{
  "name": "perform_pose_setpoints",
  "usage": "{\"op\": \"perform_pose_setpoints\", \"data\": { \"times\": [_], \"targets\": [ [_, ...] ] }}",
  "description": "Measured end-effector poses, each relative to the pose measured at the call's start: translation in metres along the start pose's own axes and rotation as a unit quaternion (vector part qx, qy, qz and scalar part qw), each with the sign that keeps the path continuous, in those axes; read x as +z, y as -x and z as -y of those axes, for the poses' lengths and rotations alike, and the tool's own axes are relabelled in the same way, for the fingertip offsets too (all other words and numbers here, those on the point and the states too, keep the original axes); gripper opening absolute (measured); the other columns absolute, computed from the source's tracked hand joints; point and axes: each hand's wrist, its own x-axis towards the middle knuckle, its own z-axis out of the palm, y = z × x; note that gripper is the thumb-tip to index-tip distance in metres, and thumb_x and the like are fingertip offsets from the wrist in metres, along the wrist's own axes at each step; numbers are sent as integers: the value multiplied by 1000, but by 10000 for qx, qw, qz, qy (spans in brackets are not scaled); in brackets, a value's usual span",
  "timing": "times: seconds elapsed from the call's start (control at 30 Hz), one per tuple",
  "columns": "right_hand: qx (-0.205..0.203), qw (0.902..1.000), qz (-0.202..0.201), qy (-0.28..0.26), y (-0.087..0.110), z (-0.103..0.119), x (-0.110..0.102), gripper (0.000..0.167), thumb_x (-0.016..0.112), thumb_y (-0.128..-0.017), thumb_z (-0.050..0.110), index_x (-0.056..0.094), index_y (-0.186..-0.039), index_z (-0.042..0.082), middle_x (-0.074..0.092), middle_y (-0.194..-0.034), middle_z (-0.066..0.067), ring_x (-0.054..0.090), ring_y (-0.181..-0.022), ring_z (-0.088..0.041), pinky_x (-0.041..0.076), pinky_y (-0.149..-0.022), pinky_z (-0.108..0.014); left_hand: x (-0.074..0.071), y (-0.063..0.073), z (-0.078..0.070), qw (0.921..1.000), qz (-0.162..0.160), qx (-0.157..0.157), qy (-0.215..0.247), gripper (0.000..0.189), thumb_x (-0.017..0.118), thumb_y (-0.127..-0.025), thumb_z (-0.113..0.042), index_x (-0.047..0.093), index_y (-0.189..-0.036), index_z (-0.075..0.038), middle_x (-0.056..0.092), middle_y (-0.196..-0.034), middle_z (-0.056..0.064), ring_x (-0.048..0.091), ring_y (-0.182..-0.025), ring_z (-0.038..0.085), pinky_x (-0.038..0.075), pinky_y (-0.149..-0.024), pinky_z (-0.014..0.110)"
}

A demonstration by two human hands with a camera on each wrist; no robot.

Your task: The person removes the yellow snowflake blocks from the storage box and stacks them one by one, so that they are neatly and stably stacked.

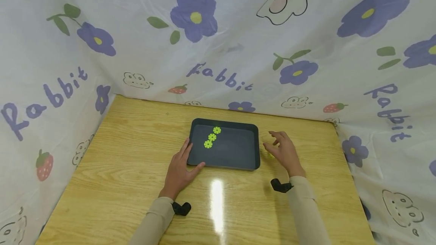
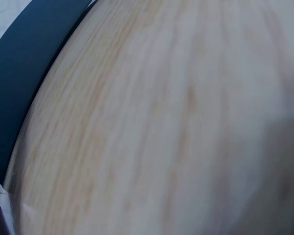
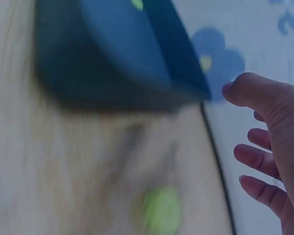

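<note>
A dark grey rectangular tray (image 1: 238, 154) lies on the table. Inside it, towards the left, three yellow-green toothed discs (image 1: 212, 137) form a slanting row. My left hand (image 1: 178, 173) touches the tray's near left corner, fingers along the left side and thumb by the front edge. Right of the tray, my right hand (image 1: 284, 152) is held over the table with thumb and fingers apart and nothing between them. Below it on the wood is a green piece (image 3: 162, 209), blurred in the right wrist view and mostly hidden by the hand in the head view.
The wooden table (image 1: 143, 139) meets a printed white cloth (image 1: 225, 56) at the back and both sides. Black wrist cameras (image 1: 281, 185) are strapped at both cuffs. A bright light reflection lies on the wood in front of the tray.
</note>
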Motion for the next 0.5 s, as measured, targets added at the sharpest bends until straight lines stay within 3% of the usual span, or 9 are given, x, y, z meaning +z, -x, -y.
{"op": "perform_pose_setpoints", "data": {
  "times": [0.27, 0.4, 0.5],
  "targets": [
    [-648, 9974, 181, -260, -42, 64, 42, 47, 76, -97, 23, 65, -137, 1, 62, -123, -19, 64, -91, -28, 57, -77, -47, -5, 0, 4, 10000, -20, 25, -33, 89, 70, -95, -56, 37, -161, -7, 17, -173, -3, 43, -144, 36, 35, -116, 58],
    [-943, 9935, 622, -170, -54, 88, 73, 46, 76, -98, 23, 66, -137, 2, 63, -122, -18, 64, -88, -25, 57, -77, -45, -5, 1, 3, 10000, 19, -19, -8, 89, 68, -95, -58, 37, -161, -8, 17, -173, -4, 43, -144, 37, 36, -116, 59],
    [-945, 9901, 1038, -62, -56, 99, 94, 45, 75, -98, 22, 65, -138, 3, 63, -122, -17, 63, -88, -22, 56, -75, -43, -4, 2, 2, 10000, 49, 1, -11, 88, 67, -95, -60, 38, -161, -7, 18, -173, -2, 44, -143, 38, 37, -115, 60]
  ]
}}
